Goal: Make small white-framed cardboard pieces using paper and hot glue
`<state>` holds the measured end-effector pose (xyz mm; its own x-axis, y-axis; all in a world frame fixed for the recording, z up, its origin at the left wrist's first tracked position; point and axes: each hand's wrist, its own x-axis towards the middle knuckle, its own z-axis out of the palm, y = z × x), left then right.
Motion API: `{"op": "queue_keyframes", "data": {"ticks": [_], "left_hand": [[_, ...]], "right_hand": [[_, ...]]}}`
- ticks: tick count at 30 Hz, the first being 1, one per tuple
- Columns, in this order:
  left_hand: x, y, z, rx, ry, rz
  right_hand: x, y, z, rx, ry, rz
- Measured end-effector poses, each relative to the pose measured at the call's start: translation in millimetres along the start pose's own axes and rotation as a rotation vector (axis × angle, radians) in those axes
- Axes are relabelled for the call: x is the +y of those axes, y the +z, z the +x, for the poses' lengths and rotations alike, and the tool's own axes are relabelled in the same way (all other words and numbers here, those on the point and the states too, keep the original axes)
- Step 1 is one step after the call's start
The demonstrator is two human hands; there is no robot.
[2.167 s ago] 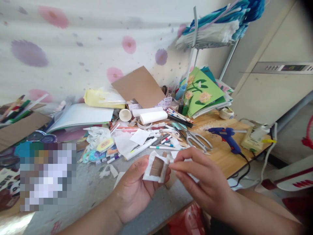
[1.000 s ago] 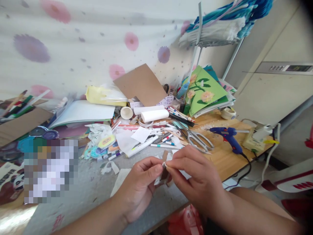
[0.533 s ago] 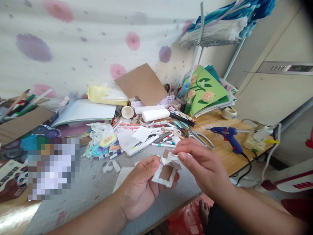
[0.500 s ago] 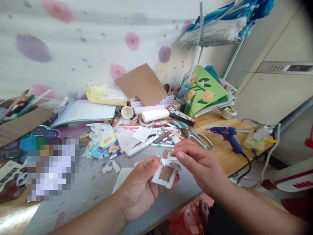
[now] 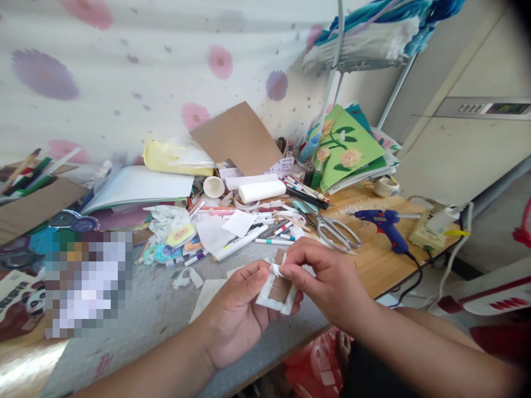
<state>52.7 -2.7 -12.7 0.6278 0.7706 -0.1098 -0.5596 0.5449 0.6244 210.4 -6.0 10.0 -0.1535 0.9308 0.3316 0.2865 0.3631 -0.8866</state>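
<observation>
My left hand (image 5: 238,312) holds a small white paper piece with a brown card rectangle (image 5: 279,288) on it, thumb on its upper left edge and fingers underneath. My right hand (image 5: 327,279) pinches the white paper flap at the top of that same piece with thumb and forefinger. Both hands hover just above the grey mat (image 5: 157,315) near the table's front edge. A brown card strip sticks up behind the piece.
The table behind is littered with markers, paper scraps and white tubes (image 5: 261,190). Scissors (image 5: 336,232) and a blue glue gun (image 5: 384,224) lie to the right on the wooden top. A brown card sheet (image 5: 236,138) and green flower card (image 5: 346,146) lean at the back.
My hands folded the piece closed, then opened it flat in my left palm. My right fingers have now come down onto its top flap and pinch it.
</observation>
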Motion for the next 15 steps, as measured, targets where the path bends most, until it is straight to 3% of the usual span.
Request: {"op": "queue_keyframes", "data": {"ticks": [3, 10, 15], "left_hand": [[-1.4, 0.5, -0.4, -0.003, 0.000, -0.049], [1.9, 0.8, -1.6, 0.015, -0.023, -0.031], [2.8, -0.1, -3.3, -0.021, -0.018, -0.073]], "right_hand": [[1.8, 2.4, -2.1, 0.064, -0.140, -0.210], [4.6, -12.3, 1.5, -0.190, 0.090, 0.263], [7.1, -14.9, 1.3, -0.154, 0.093, 0.275]]}}
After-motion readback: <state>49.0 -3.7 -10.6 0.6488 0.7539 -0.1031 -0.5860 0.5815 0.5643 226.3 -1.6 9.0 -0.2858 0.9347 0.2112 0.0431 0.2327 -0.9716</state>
